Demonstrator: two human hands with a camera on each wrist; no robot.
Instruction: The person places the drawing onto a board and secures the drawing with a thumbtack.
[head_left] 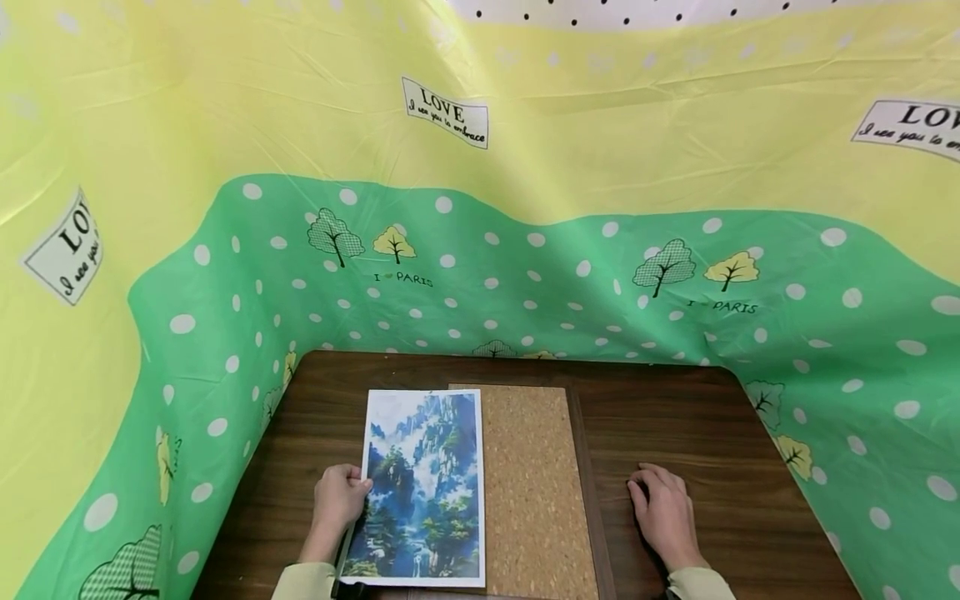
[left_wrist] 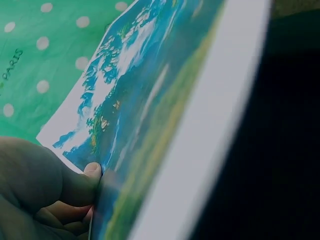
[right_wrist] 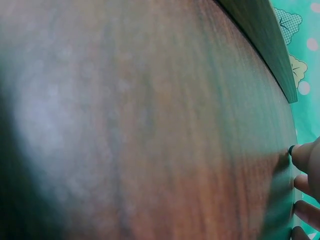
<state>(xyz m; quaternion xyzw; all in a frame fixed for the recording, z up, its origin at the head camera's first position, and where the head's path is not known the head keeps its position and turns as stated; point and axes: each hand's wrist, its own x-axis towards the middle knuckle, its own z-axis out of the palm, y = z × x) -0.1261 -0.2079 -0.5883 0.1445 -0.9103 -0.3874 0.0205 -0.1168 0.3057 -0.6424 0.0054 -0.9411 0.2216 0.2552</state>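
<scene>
My left hand (head_left: 339, 500) pinches the left edge of a landscape print (head_left: 423, 492), with the thumb on top. Blue mountains, mist and trees fill this white-bordered sheet. In the left wrist view the thumb (left_wrist: 90, 182) presses the print near its edge, and the sheet looks tilted. Beneath the print's right side shows a cork board (head_left: 528, 483) with a brown border; the print hides its left part. My right hand (head_left: 663, 512) rests on the tabletop, right of the cork board, with loosely bent fingers and nothing visible in them. Only the fingertips (right_wrist: 302, 155) appear in the right wrist view.
A dark wood-grain table (head_left: 675, 408) with rounded far corners carries everything. Around it hangs a yellow and green curtain (head_left: 525, 275) with white dots and printed trees, close behind the table's far edge and along both sides.
</scene>
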